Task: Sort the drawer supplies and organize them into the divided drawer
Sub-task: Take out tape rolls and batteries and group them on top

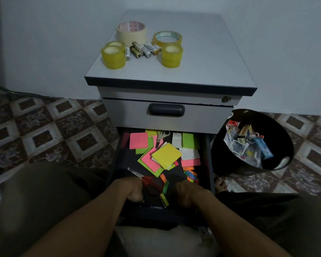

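Both my hands reach into the open lower drawer [126, 162] of a grey cabinet [193, 62]. My left hand [134, 190] touches the red-handled scissors [153, 184], and my right hand [187, 194] lies just right of them. The fingers of both curl under with their tips hidden, so I cannot tell what they grasp. Bright sticky notes [166, 154] lie scattered farther back. Tape rolls [131, 33] and batteries [143, 51] sit on the cabinet.

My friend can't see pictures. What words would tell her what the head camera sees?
A left hand and right hand reach into an open drawer messy with bright sticky notes and red scissors. Tape rolls and batteries sit on the cabinet top, and a black bin stands beside it.
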Motion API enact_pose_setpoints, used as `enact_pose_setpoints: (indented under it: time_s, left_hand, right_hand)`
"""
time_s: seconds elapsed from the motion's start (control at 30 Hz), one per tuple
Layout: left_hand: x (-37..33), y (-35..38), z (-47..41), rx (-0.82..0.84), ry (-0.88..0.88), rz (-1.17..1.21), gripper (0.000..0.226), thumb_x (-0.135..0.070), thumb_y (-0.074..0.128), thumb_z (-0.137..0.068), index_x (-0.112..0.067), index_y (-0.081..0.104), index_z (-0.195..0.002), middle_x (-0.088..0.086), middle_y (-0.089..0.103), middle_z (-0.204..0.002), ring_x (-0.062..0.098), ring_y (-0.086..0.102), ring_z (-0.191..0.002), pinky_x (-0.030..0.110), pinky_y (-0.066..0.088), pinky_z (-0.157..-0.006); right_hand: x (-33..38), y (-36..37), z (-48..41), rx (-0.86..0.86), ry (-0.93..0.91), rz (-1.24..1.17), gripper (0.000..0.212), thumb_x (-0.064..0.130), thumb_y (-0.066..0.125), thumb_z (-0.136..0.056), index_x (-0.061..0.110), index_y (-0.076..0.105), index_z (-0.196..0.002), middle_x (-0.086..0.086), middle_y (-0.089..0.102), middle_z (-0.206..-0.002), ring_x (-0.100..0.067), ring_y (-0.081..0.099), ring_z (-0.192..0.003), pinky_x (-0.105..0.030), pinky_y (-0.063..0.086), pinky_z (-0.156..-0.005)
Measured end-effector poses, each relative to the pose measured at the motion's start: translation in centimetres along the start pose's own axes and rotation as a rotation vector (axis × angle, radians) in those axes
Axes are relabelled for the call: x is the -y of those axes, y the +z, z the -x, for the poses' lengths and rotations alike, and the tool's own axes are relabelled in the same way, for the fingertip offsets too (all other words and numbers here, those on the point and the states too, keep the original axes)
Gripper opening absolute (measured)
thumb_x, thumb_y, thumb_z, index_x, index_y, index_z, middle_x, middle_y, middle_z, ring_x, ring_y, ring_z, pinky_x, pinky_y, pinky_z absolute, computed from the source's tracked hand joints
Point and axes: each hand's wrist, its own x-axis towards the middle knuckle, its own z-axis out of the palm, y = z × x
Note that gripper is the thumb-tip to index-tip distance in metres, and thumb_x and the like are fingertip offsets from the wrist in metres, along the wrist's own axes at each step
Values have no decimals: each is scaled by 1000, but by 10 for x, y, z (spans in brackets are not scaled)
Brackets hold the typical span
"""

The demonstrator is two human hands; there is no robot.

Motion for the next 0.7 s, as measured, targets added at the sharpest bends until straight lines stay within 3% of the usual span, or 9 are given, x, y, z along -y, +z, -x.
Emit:
enact_pose_setpoints:
  time_s: [0.07, 0.13, 0.23, 0.33, 0.47, 0.57, 0.7]
  left_hand:
    - [-1, -1, 1, 0, 11, -6, 34, -26, 63, -92, -3, 67, -117, 16, 64, -118, 30, 63, -106, 29, 50, -80]
    - [-2, 0, -1, 38, 36, -44, 28, -10, 56, -93, 7, 66, -113, 23, 62, -108, 38, 63, -107, 36, 53, -84]
    - [-3, 1, -1, 76, 55, -62, 26, 1, 50, -93, 11, 66, -112, 19, 55, -96, 39, 64, -102, 40, 54, -88]
    - [-7, 0, 3, 47, 41, -46, 26, -3, 51, -94, 7, 67, -112, 23, 63, -108, 36, 64, -105, 37, 54, -86]
    - [-8, 0, 3, 63, 20, -37, 29, 2, 50, -94, 14, 61, -118, 29, 60, -125, 40, 60, -114, 39, 52, -92]
    - [-8, 0, 5, 51, 29, -7, 31, -1, 48, -95, 10, 61, -121, 25, 60, -126, 37, 60, -115, 35, 51, -91]
    - [-7, 3, 5, -15, 78, 63, 28, -2, 46, -95, 4, 66, -113, 21, 64, -119, 34, 63, -108, 32, 50, -80]
  right_hand:
    - [0, 1, 0, 8, 8, 15, 38, 17, 60, -93, 7, 59, -129, -18, 62, -126, -35, 59, -117, -43, 54, -90]
    - [0, 0, 1, 10, 10, 33, 39, 15, 58, -95, 3, 54, -132, -20, 58, -130, -36, 56, -122, -43, 51, -93]
    - [1, 0, 0, 11, 28, 35, 44, 12, 61, -94, 4, 52, -136, -20, 55, -135, -36, 55, -123, -42, 51, -94]
    - [0, -1, -1, 55, 56, 72, 47, 6, 62, -91, 4, 53, -137, -20, 55, -137, -36, 55, -124, -46, 51, -98]
    - [-4, -2, 1, 89, 72, 88, 44, 9, 59, -94, 7, 54, -137, -16, 54, -139, -34, 53, -126, -47, 48, -100]
    - [-5, 0, 0, 77, 58, 70, 39, 17, 59, -96, 6, 56, -133, -16, 57, -135, -34, 56, -123, -44, 48, -95]
    - [1, 2, -3, 28, 17, 74, 37, 18, 61, -95, 6, 57, -129, -17, 58, -132, -37, 55, -123, -51, 43, -100]
